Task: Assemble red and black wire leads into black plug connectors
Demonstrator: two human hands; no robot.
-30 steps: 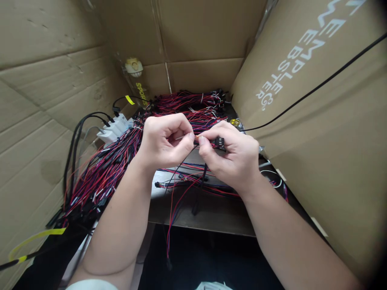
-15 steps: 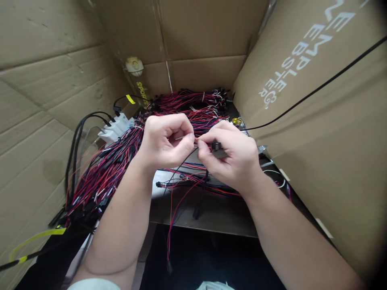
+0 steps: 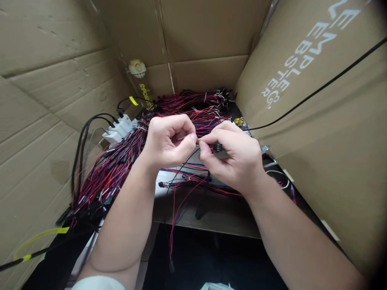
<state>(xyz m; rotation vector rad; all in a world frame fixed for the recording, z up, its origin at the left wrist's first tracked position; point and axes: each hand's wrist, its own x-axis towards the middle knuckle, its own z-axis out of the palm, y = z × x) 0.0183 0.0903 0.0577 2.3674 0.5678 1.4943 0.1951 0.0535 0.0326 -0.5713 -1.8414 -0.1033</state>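
My left hand (image 3: 167, 141) and my right hand (image 3: 234, 159) meet above the table, fingertips almost touching. The left pinches the end of a thin wire between thumb and forefinger. In the right sits a small black connector (image 3: 217, 147), pinched with the wire end at its mouth. Red, blue and black wires (image 3: 178, 201) hang from the hands down past the table's front edge (image 3: 211, 225). Behind and to the left of the hands lies a big pile of red, blue and black wire harnesses (image 3: 115, 169).
Cardboard walls (image 3: 45, 100) close in the left, back and right. A white power strip (image 3: 119, 129) with black cables sits at the left. A black cable (image 3: 317, 90) crosses the right wall. A yellow strap (image 3: 39, 237) lies low at the left.
The hands have stayed together; the right fingers shifted slightly on the black connector. The view drifted a little.
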